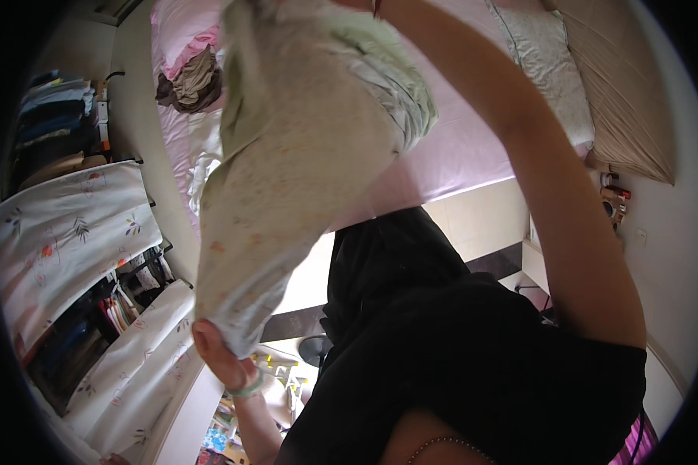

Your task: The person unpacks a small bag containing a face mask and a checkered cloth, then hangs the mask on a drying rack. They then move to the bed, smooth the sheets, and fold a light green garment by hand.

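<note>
A large pale bedding cloth (287, 163) with a faint floral print hangs stretched in front of me, slightly blurred. My left hand (221, 358), wearing a green bracelet, grips its lower corner with closed fingers. From the right, my other arm reaches up across the bed to the top of the picture. My right hand (358, 4) is mostly cut off there, beside the cloth's upper part; its fingers are hidden. A light green part of the cloth (415, 101) droops in folds over the pink sheet (457, 147).
On the bed are a brown crumpled cloth (194, 81) at the far left and a pale patterned pillow (547, 66) at the right, next to a brown padded headboard (628, 77). Shelves with folded clothes (58, 116) and floral curtains (85, 240) stand at left.
</note>
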`<state>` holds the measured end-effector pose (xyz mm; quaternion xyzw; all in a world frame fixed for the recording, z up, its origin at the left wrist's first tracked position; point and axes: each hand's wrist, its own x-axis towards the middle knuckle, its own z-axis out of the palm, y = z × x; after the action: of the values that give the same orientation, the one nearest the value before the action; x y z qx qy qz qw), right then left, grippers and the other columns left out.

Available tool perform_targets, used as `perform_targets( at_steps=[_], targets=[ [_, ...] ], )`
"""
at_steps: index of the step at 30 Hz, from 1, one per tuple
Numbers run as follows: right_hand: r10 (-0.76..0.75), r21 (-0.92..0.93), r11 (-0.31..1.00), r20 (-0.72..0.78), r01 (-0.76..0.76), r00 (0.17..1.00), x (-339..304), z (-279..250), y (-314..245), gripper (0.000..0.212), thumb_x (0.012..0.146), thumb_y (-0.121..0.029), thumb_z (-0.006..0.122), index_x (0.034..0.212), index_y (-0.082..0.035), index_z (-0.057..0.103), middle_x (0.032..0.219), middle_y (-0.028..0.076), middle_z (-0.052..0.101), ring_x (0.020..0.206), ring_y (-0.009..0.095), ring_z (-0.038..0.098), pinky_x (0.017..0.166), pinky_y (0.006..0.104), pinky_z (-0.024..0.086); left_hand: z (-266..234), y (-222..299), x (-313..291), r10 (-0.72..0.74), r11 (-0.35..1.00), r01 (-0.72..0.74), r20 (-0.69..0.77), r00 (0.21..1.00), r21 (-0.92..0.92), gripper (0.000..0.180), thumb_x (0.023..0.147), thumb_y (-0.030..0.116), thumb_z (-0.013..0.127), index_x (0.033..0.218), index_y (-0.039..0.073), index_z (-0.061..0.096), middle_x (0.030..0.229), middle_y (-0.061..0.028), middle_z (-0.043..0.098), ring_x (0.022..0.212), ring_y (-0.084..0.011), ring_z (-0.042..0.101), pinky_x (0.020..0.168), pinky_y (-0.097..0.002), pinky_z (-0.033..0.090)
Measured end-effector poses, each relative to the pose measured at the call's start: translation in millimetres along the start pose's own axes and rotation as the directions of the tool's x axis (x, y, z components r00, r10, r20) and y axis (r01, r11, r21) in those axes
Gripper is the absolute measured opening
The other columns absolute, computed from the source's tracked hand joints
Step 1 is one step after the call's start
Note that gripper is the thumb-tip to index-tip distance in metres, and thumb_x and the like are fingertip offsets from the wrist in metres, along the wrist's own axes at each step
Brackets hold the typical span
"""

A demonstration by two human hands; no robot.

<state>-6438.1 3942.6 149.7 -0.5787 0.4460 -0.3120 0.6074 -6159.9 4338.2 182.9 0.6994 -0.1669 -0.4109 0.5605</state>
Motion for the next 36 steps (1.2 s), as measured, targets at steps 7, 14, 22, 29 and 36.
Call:
perform_targets(
  at_steps=[7, 14, 22, 29, 36],
  targets=[
    [0.226, -0.352, 0.876, -0.308, -0.331, 0.924, -100.9, -76.4, 356.7, 0.015, 0.088, -0.015, 0.053, 0.083, -0.007, 0.065, 0.070, 0.006, 0.060, 0.069, 0.022, 0.061, 0.064, 0.0333, 0.050, -81.8, -15.1, 156.5, -0.043, 0.999, 0.047, -0.230, 0.972, 0.012, 0.052, 0.093, 0.037, 0.055, 0.129, 0.000, 0.047, 0.129, -0.0135, 0.052, 0.116, -0.0245, 0.052, 0.102, -0.0385, 0.038],
    [0.778, 0.718, 0.475, -0.074, -0.508, 0.624, -218.3, -19.1, 526.1, 0.042, 0.090, -0.025, 0.062, 0.125, -0.005, 0.051, 0.121, 0.006, 0.051, 0.109, 0.024, 0.053, 0.080, 0.0396, 0.053, -51.2, -44.5, 175.9, -0.763, 0.631, 0.754, -0.029, 0.646, 0.181, 0.061, 0.092, 0.050, 0.051, 0.135, 0.008, 0.044, 0.131, -0.0086, 0.054, 0.115, -0.0259, 0.055, 0.098, -0.0436, 0.045],
    [0.568, 0.260, 0.802, -0.607, -0.537, 0.555, -157.7, -0.6, 539.1, 0.036, 0.090, -0.033, 0.053, 0.116, -0.008, 0.055, 0.093, 0.006, 0.060, 0.087, 0.020, 0.059, 0.068, 0.0365, 0.053, -57.1, 65.2, 251.5, -0.313, 0.936, 0.307, 0.005, 0.950, 0.172, 0.062, 0.090, 0.043, 0.057, 0.137, 0.006, 0.041, 0.135, -0.0113, 0.050, 0.117, -0.0287, 0.054, 0.102, -0.0446, 0.041],
    [0.142, 0.153, 0.988, -0.859, -0.017, 0.493, -154.4, -270.4, 296.1, 0.028, 0.096, -0.029, 0.051, 0.093, -0.004, 0.062, 0.081, 0.006, 0.061, 0.072, 0.013, 0.055, 0.063, 0.0273, 0.046, -161.6, 242.3, 369.5, 0.158, 0.987, -0.141, -0.277, 0.948, 0.079, 0.055, 0.088, 0.050, 0.058, 0.126, 0.010, 0.056, 0.126, -0.0032, 0.059, 0.115, -0.0204, 0.055, 0.098, -0.0373, 0.043],
    [-0.198, 0.043, 0.889, -0.861, 0.457, 0.468, -190.4, -417.5, 41.9, 0.032, 0.094, -0.030, 0.049, 0.103, -0.002, 0.062, 0.095, 0.009, 0.065, 0.085, 0.017, 0.060, 0.077, 0.0347, 0.049, -222.4, 361.7, 393.8, 0.326, 0.945, -0.296, -0.408, 0.853, 0.137, 0.054, 0.089, 0.047, 0.054, 0.127, 0.009, 0.053, 0.121, -0.0016, 0.057, 0.109, -0.0171, 0.053, 0.091, -0.0326, 0.042]
  ],
)
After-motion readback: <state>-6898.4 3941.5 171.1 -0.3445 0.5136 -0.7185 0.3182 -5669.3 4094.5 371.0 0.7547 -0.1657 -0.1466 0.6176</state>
